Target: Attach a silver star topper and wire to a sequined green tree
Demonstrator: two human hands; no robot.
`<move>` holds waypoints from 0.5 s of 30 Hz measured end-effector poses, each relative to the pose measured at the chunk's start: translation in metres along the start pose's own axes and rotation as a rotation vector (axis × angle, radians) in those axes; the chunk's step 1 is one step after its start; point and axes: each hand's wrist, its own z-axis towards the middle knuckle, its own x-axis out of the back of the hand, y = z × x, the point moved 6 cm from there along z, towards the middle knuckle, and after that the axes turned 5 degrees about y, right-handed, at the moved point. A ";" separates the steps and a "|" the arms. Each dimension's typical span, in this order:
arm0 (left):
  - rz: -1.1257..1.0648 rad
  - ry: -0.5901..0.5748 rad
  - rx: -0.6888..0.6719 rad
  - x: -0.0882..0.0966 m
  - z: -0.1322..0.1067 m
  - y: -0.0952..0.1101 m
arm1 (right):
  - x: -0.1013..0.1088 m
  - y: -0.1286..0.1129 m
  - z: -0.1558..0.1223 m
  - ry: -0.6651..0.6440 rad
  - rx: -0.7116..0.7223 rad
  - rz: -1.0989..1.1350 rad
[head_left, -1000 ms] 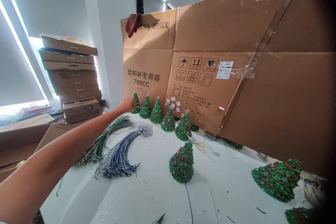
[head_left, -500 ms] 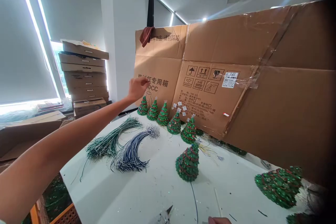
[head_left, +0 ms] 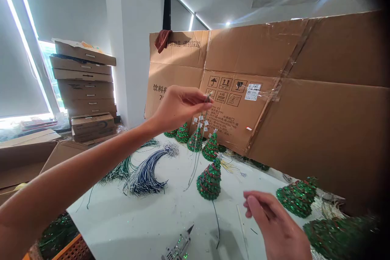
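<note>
My left hand [head_left: 185,105] is raised over the table, thumb and fingertips pinched on a thin pale-green cord [head_left: 196,162] whose strands dangle toward the tabletop. At lower right, my right hand [head_left: 274,223] has its fingers loosely curled and apart, with no object visible in it. Between the hands a green beaded Christmas tree ornament [head_left: 209,180] leans on the table, a dark cord [head_left: 217,223] trailing from its base. Left of it lie a bundle of blue-and-white cords [head_left: 146,176] and a bundle of green cords [head_left: 118,170], partly behind my forearm.
Several small trees [head_left: 210,146] line a tall cardboard sheet [head_left: 237,57]. More trees [head_left: 297,197] lie at right. A pointed cutting tool [head_left: 179,245] is at the front of the white table [head_left: 122,223]. An orange crate [head_left: 73,250] and stacked boxes [head_left: 85,85] are at left.
My left hand has moved right and nearer, now with the cord hanging from it. My right hand has risen into view from the bottom edge. The view has shifted slightly.
</note>
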 end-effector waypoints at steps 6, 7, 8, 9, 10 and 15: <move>-0.233 -0.276 0.207 -0.049 -0.034 0.026 | -0.033 -0.085 0.032 -0.289 0.143 0.124; -0.264 -0.286 0.246 -0.054 -0.040 0.025 | -0.038 -0.092 0.034 -0.337 0.154 0.137; -0.292 -0.295 0.272 -0.060 -0.045 0.024 | -0.042 -0.098 0.036 -0.368 0.168 0.164; -0.317 -0.304 0.286 -0.065 -0.049 0.023 | -0.044 -0.102 0.038 -0.384 0.179 0.188; -0.346 -0.301 0.296 -0.069 -0.051 0.021 | -0.045 -0.104 0.040 -0.378 0.185 0.212; -0.406 -0.232 0.254 -0.079 -0.053 0.014 | -0.046 -0.092 0.050 -0.323 0.160 0.255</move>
